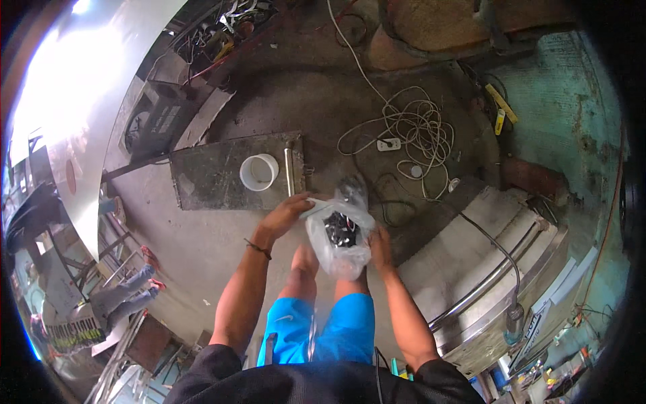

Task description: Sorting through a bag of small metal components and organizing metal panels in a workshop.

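Note:
Between my two hands hangs a clear plastic bag [353, 259], its mouth spread apart above my knees. Inside it lies a dark, shiny bundle [340, 229], too unclear to name. My left hand [286, 214] pinches the bag's left rim, with the fingers closed on the film. At the opposite side, my right hand [379, 247] grips the bag's edge; its fingertips are partly hidden by the plastic.
A white bucket [267, 172] and a metal tube [289, 172] rest on a dark board [208, 176] ahead. Coiled cable [431, 128] surrounds a white power socket [388, 144]. To the right stands a metal-topped bench [464, 259]. Another person's legs [128, 296] show at left.

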{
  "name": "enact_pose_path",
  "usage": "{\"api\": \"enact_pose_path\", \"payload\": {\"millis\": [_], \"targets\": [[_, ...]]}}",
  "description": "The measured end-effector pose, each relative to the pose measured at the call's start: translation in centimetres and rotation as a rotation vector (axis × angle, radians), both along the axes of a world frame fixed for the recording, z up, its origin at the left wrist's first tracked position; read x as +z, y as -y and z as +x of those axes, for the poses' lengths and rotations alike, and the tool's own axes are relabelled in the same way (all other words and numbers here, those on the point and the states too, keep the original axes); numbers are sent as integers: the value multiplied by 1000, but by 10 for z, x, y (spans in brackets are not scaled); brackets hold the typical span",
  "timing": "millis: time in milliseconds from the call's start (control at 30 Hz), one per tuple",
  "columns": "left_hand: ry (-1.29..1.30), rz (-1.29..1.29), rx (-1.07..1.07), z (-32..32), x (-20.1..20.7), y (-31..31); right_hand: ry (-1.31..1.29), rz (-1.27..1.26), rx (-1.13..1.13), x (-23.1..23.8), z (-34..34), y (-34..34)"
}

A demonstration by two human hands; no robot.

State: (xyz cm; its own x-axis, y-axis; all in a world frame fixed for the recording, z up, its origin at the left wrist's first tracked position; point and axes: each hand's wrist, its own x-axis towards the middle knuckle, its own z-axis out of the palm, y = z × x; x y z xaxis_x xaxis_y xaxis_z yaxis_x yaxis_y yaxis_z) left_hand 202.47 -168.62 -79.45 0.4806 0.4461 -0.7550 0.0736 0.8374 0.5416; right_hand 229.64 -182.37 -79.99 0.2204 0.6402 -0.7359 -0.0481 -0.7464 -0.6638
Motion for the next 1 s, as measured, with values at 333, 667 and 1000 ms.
{"api": "enact_pose_path", "payload": {"millis": [333, 667, 1000], "targets": [[-58, -15, 215, 16, 8, 37, -496, -15, -447, -158, -8, -39], [-117, -137, 314, 40, -115, 21, -681, -62, -476, -182, -11, -52], [-304, 129, 352, 46, -164, 58, 161, 72, -135, -197, -18, -71]]}}
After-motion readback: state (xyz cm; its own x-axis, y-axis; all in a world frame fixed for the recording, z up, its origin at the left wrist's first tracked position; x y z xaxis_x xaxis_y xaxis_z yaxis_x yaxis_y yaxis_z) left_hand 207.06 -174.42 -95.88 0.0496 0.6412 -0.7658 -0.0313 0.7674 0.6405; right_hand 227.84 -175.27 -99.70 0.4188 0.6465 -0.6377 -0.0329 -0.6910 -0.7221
